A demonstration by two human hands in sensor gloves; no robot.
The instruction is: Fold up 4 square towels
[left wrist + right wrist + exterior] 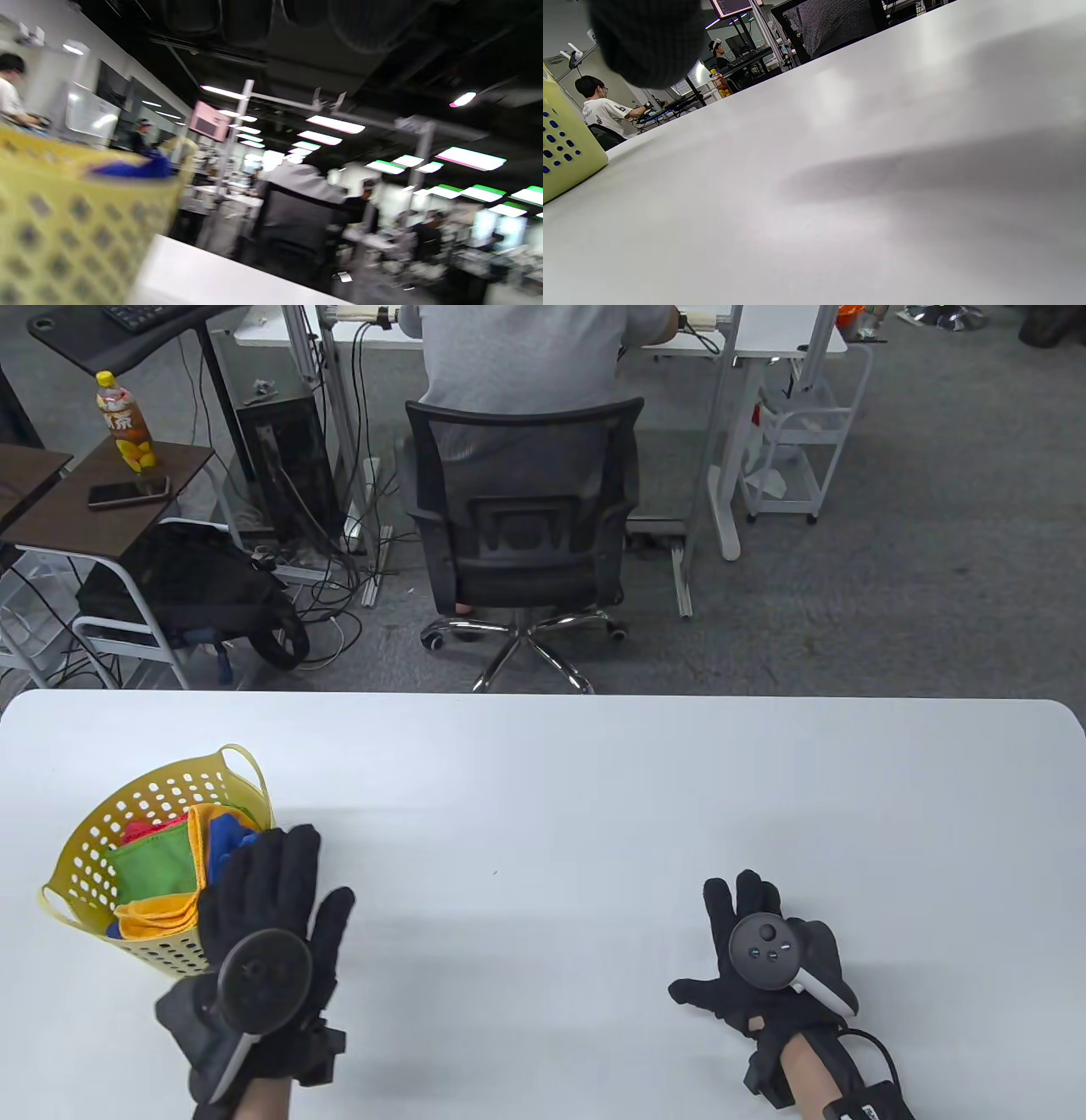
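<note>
Hovering beside the yellow basket [85,848] at the tabletop's [543,780] left side, left hand [263,933] has fingers [293,857] spread and flat, grasping nothing, tips overlapping the basket rim. Towels [161,869] (green, orange, blue, red) are bunched inside the basket, none folded yet. Right hand [759,959] is well apart on the right, palm down on the tabletop, fingers released and holding nothing.

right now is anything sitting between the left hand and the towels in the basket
Nothing visible does. The left hand hovers at the yellow basket's right rim, and the towels lie in a loose pile in its open top, uncovered. The white table beside the basket, where they would be spread, shows only the right hand.
</note>
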